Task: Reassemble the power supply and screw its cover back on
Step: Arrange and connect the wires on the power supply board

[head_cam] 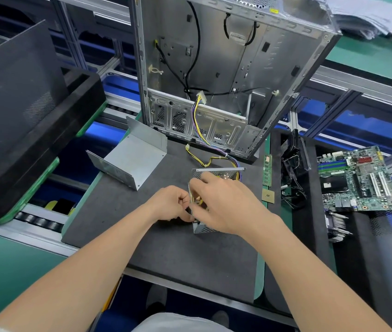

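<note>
The open power supply body [216,174], a grey perforated metal box, sits in the middle of the dark mat [156,255]. My right hand [226,204] lies over its open top, fingers curled down into it, hiding most of the inside. My left hand [171,203] is at the box's left wall, fingers curled and pinching at its edge; what it pinches is hidden. The power supply's U-shaped grey cover [132,156] lies apart on the mat to the upper left. A bundle of yellow, purple and black wires [210,146] runs from the box to the case.
An open grey computer case [226,75] stands upright behind the mat. A memory stick [267,170] and a small square chip [268,195] lie at the mat's right edge. A motherboard [358,178] and black cabling [294,164] sit on the right. Black trays [22,111] stand left.
</note>
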Motion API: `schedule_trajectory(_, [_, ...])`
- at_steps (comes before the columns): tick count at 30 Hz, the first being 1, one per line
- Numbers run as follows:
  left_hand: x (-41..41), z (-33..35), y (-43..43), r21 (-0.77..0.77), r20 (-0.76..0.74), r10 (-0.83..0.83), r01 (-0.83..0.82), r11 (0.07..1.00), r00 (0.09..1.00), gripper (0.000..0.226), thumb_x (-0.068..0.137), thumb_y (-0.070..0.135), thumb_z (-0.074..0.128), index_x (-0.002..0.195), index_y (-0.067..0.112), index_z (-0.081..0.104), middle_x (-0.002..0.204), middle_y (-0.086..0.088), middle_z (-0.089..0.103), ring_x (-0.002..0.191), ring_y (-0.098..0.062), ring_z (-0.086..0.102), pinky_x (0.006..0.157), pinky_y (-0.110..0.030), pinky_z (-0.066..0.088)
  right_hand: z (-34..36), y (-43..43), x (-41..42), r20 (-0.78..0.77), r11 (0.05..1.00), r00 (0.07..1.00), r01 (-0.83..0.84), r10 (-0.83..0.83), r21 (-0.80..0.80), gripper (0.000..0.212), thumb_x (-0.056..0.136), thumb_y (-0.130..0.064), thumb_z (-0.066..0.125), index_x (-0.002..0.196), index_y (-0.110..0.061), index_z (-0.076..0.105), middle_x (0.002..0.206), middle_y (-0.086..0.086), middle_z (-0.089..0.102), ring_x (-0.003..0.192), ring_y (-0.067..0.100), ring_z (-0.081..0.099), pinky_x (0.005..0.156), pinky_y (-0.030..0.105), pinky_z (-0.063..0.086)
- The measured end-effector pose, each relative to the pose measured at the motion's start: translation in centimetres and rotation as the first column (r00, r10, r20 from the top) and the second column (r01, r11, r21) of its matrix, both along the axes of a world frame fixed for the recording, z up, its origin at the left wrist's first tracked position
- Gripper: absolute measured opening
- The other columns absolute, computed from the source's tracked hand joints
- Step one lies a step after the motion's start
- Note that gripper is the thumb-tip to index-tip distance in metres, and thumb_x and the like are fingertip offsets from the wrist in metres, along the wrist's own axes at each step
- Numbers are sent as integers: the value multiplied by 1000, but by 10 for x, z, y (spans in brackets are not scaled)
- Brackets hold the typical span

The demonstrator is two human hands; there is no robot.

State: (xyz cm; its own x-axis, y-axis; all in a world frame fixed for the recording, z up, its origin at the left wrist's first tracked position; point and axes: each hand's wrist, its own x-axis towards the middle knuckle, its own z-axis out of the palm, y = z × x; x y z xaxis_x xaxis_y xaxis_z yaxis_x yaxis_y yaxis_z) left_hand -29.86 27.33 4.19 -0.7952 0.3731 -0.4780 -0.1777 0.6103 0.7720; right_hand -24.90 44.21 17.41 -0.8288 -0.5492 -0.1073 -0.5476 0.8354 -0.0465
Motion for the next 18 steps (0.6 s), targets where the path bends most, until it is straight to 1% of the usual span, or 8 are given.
schedule_trajectory(3, [-1,-1,1,-26,-16,-14,14,1000,1000,33,62,21,86,54,24,55,49,12,49,38,-5,41,37,-17,33,9,6,-2,69,974,976,-213,208,79,21,98,-25,57,118,-25,54,118,-3,46,75,27,51,58,40,45])
schedule_trajectory(5, [-1,-2,2,-44,-8,-7,7,999,1000,35,61,22,85,51,24,51,46,12,46,36,-6,38,35,-17,30,12,8,-3,113,956,961,-267,254,118,22,93,-13,60,112,-26,60,117,-5,48,79,24,51,60,41,49])
schedule_trajectory(8, [-1,-1,2,-33,5,5,-4,999,1000,36,58,22,81,50,23,47,45,13,44,37,-6,35,34,-17,28,13,10,-2,154,952,951,-286,268,108,27,86,-7,59,104,-25,65,115,-8,51,82,24,55,61,39,50])
schedule_trajectory(10, [-1,-1,1,-20,-1,-6,6,1000,1000,33,59,21,83,55,20,51,47,12,45,40,-8,37,36,-18,30,12,10,-2,157,953,951,-285,268,98,27,85,-7,57,103,-25,66,113,-9,53,84,26,58,61,38,49])
schedule_trajectory(12, [0,-1,1,-1,3,-1,1,1000,1000,32,62,19,87,66,11,57,54,6,50,48,-11,42,40,-19,34,10,9,-3,147,962,958,-259,245,85,26,87,-9,56,104,-25,67,107,-9,54,85,26,59,61,37,45])
schedule_trajectory(14, [0,-1,0,12,9,-4,4,1000,1000,34,65,18,90,76,4,61,60,1,53,52,-13,45,43,-21,38,10,8,-3,124,973,971,-216,205,84,21,91,-15,54,108,-24,64,102,-5,54,86,29,61,64,38,47])
schedule_trajectory(16, [-1,-1,0,21,7,-10,10,1000,1000,34,66,16,91,70,7,59,58,1,51,51,-13,45,44,-21,38,9,8,-4,87,985,985,-158,152,64,16,97,-25,51,110,-23,60,99,-2,58,87,33,63,68,41,52])
schedule_trajectory(18, [-1,-1,0,31,4,2,-2,1000,1000,43,66,13,91,56,19,50,53,4,47,48,-12,42,44,-21,37,5,8,-5,29,993,994,-108,107,52,14,100,-32,48,107,-22,57,91,1,63,84,36,64,63,39,47])
